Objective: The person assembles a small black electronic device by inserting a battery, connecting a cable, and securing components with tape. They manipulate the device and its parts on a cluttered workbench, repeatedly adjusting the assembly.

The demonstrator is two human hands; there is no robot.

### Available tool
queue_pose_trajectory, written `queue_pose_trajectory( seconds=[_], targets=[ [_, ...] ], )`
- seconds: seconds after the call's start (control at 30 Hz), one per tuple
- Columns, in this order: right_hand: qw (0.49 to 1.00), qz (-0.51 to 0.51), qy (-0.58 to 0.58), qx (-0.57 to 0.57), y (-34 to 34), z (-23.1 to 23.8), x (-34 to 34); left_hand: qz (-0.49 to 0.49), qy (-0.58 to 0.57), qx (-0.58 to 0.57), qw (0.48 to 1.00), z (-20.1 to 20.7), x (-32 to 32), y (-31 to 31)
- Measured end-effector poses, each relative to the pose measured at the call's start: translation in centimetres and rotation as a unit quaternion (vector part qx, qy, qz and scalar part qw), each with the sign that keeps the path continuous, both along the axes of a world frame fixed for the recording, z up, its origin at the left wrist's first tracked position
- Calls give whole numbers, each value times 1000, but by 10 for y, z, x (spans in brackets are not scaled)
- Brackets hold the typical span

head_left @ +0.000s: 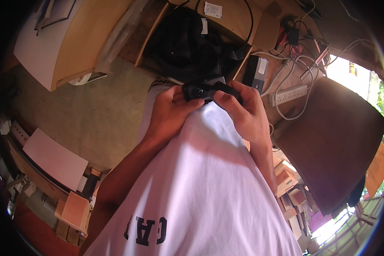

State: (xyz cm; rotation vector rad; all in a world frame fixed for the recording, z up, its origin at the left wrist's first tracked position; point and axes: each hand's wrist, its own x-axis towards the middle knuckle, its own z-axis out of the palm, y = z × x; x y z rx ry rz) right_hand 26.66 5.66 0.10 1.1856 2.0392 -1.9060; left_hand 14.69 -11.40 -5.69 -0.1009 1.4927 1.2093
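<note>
Both my hands meet in front of my white shirt on a small black device [196,90] with rounded parts; its exact kind cannot be made out. My left hand [171,109] grips its left side, with the thumb laid along the near edge. On the other side my right hand [248,112] is closed round the right part, thumb on top. Just beyond them an open cardboard box [239,19] holds a dark mass of black material [179,40], partly hidden behind the device.
Right of the box lie a black box with a white label [254,72], a white power strip [288,95] and tangled cables [301,64]. A large brown panel [335,141] stands at the right. A white-topped wooden piece of furniture [45,42] is at the upper left.
</note>
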Motion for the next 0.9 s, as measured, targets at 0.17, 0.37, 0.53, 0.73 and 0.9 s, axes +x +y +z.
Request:
queue_pose_trajectory(
  seconds=[0.17, 0.37, 0.53, 0.73, 0.9],
  targets=[
    [995, 14, -61, 74, 1, 17, -15, 13, 45, 20, 999, 0, 5, 1],
    [985, -16, -102, 135, -6, 20, -18, -84, 78, -6, 993, 9, -1, 6],
    [982, -29, -119, 144, -7, 13, -11, -96, -66, 21, 993, -8, -11, 2],
    [969, 9, -156, 191, -6, 16, -2, -34, -242, 78, 967, -18, -22, 8],
    [922, 34, -194, 333, -6, 6, 3, -88, -210, 144, 963, -28, -19, 5]
  ],
)
